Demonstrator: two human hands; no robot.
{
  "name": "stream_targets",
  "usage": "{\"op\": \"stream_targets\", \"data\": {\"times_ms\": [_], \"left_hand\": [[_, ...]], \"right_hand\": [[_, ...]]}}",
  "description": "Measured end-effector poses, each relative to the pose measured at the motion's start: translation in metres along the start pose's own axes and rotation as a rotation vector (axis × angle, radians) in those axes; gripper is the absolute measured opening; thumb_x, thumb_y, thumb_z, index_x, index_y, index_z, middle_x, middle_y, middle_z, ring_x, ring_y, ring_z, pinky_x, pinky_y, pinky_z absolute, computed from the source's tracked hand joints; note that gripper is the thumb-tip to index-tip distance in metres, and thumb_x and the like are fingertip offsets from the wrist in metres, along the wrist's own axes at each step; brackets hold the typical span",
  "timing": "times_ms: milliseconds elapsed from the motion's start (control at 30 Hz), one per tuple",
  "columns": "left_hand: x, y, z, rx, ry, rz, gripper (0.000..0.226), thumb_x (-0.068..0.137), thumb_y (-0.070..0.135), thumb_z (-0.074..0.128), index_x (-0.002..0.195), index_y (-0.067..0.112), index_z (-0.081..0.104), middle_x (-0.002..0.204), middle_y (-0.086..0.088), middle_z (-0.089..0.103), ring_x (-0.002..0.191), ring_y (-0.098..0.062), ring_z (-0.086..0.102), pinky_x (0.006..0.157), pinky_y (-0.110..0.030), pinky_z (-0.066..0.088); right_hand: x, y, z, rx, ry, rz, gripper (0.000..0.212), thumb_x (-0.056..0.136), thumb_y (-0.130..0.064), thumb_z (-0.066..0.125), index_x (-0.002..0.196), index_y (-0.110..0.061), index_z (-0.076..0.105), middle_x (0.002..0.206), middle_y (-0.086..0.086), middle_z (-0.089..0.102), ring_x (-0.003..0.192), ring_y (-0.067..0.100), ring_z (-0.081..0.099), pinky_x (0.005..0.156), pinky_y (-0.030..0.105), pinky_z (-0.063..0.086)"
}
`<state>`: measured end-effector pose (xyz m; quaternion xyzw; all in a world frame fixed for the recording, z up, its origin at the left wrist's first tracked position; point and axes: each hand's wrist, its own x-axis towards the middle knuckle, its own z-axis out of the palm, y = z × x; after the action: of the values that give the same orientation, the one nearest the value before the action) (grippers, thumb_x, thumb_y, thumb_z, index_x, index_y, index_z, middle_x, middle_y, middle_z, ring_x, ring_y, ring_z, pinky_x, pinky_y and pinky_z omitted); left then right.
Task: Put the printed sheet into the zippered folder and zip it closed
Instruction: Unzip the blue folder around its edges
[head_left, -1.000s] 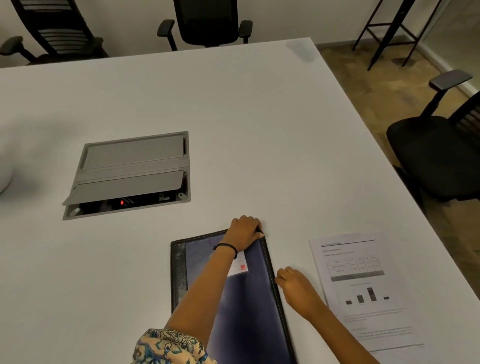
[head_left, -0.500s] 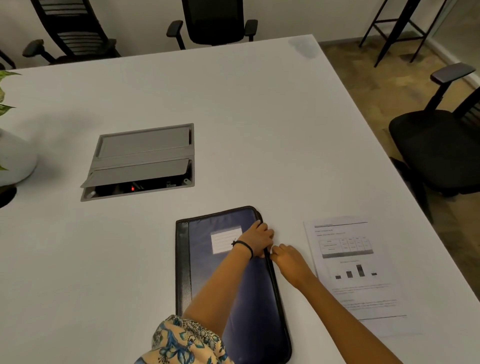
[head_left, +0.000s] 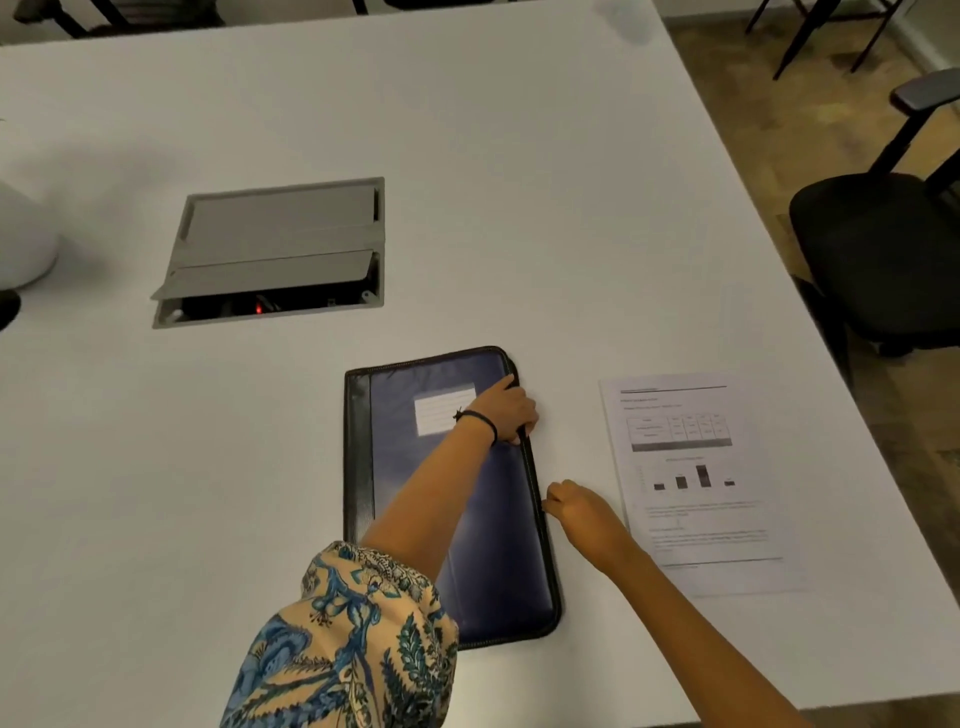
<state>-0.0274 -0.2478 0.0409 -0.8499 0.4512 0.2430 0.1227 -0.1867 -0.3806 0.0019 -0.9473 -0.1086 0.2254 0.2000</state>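
Lying flat on the white desk (head_left: 519, 208), the zippered folder (head_left: 493, 545) is gripped at its upper right edge by the left hand (head_left: 506, 410), fingers curled over it. The right hand (head_left: 579, 512) meets that edge lower down, fingers bunched; whether it pinches anything is unclear. The printed sheet (head_left: 696, 483) lies just right of the folder.

Strip of table (head_left: 571, 441) right of folder (head_left: 400, 467), bounded by printed sheet (head_left: 696, 483), passable; beyond folder, cable hatch (head_left: 275, 249) lid seemingly raised, obstructing.
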Motion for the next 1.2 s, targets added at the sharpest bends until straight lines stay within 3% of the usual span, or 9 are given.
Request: {"op": "stream_targets", "data": {"times_ms": [167, 300, 400, 500, 600, 733, 833, 967, 1200], "left_hand": [[-0.004, 0.004, 0.001, -0.102, 0.003, -0.027, 0.023, 0.091, 0.018, 0.056, 0.112, 0.012, 0.061, 0.122, -0.008, 0.058, 0.119, -0.024, 0.048, 0.114, -0.035, 0.024], [-0.011, 0.019, 0.003, -0.112, 0.014, -0.006, 0.025, 0.092, 0.027, 0.055, 0.111, 0.011, 0.061, 0.121, -0.01, 0.057, 0.117, -0.025, 0.047, 0.109, -0.032, 0.029], [-0.02, 0.035, 0.004, -0.045, -0.023, 0.071, 0.033, 0.088, 0.037, 0.06, 0.113, 0.015, 0.06, 0.122, -0.009, 0.055, 0.118, -0.025, 0.046, 0.106, -0.033, 0.031], [-0.03, 0.053, 0.008, -0.021, -0.082, 0.111, 0.035, 0.086, 0.034, 0.063, 0.116, 0.016, 0.057, 0.126, -0.009, 0.052, 0.118, -0.026, 0.045, 0.103, -0.035, 0.036], [-0.037, 0.071, 0.014, 0.021, -0.088, 0.132, 0.036, 0.085, 0.03, 0.065, 0.117, 0.017, 0.056, 0.127, -0.008, 0.052, 0.119, -0.026, 0.045, 0.102, -0.036, 0.038], [-0.047, 0.081, 0.021, 0.017, -0.066, 0.12, 0.048, 0.082, 0.03, 0.07, 0.124, 0.017, 0.052, 0.129, -0.008, 0.051, 0.122, -0.026, 0.044, 0.109, -0.037, 0.034], [-0.053, 0.084, 0.026, 0.008, -0.038, 0.095, 0.049, 0.08, 0.026, 0.072, 0.124, 0.017, 0.051, 0.13, -0.008, 0.051, 0.123, -0.026, 0.044, 0.111, -0.038, 0.032], [-0.055, 0.088, 0.029, 0.047, -0.036, 0.087, 0.054, 0.08, 0.026, 0.073, 0.127, 0.018, 0.047, 0.131, -0.007, 0.05, 0.123, -0.026, 0.045, 0.111, -0.04, 0.033], [-0.054, 0.084, 0.026, 0.117, -0.037, 0.127, 0.05, 0.079, 0.029, 0.072, 0.122, 0.02, 0.047, 0.13, -0.004, 0.048, 0.12, -0.024, 0.044, 0.103, -0.038, 0.035]], "right_hand": [[-0.027, -0.005, 0.004, -0.041, 0.107, -0.043, 0.026, 0.054, 0.005, 0.085, 0.074, -0.005, 0.072, 0.062, 0.006, 0.066, 0.052, 0.015, 0.061, 0.046, 0.013, 0.043], [-0.031, -0.014, 0.001, -0.081, 0.139, -0.012, 0.031, 0.041, 0.005, 0.09, 0.061, -0.011, 0.073, 0.052, 0.001, 0.063, 0.041, 0.012, 0.057, 0.038, 0.012, 0.042], [-0.027, -0.011, 0.007, -0.078, 0.168, 0.019, 0.021, 0.057, 0.001, 0.085, 0.072, -0.009, 0.074, 0.065, 0.006, 0.068, 0.052, 0.017, 0.063, 0.048, 0.017, 0.049], [-0.02, -0.009, 0.016, -0.036, 0.099, 0.101, 0.022, 0.091, -0.011, 0.054, 0.11, -0.006, 0.063, 0.104, 0.011, 0.066, 0.09, 0.023, 0.062, 0.078, 0.025, 0.048], [-0.017, -0.014, 0.016, -0.04, 0.034, 0.141, 0.027, 0.096, -0.015, 0.043, 0.12, -0.006, 0.053, 0.12, 0.013, 0.059, 0.106, 0.024, 0.057, 0.089, 0.025, 0.042], [-0.004, -0.018, 0.015, 0.01, 0.146, 0.252, 0.024, 0.079, -0.001, 0.069, 0.102, 0.002, 0.062, 0.107, 0.023, 0.066, 0.1, 0.023, 0.065, 0.089, 0.023, 0.044], [-0.013, -0.014, 0.026, -0.045, -0.059, 0.16, 0.033, 0.099, -0.011, 0.038, 0.128, 0.002, 0.041, 0.142, 0.015, 0.042, 0.127, 0.026, 0.043, 0.106, 0.026, 0.027], [-0.017, -0.005, 0.024, -0.065, 0.088, 0.14, 0.025, 0.097, -0.018, 0.045, 0.11, -0.005, 0.06, 0.115, 0.015, 0.064, 0.103, 0.03, 0.057, 0.092, 0.036, 0.041], [-0.04, -0.008, 0.018, -0.187, -0.032, -0.017, 0.015, 0.09, -0.012, 0.054, 0.1, -0.009, 0.065, 0.103, 0.011, 0.068, 0.091, 0.024, 0.061, 0.084, 0.031, 0.046]]}}
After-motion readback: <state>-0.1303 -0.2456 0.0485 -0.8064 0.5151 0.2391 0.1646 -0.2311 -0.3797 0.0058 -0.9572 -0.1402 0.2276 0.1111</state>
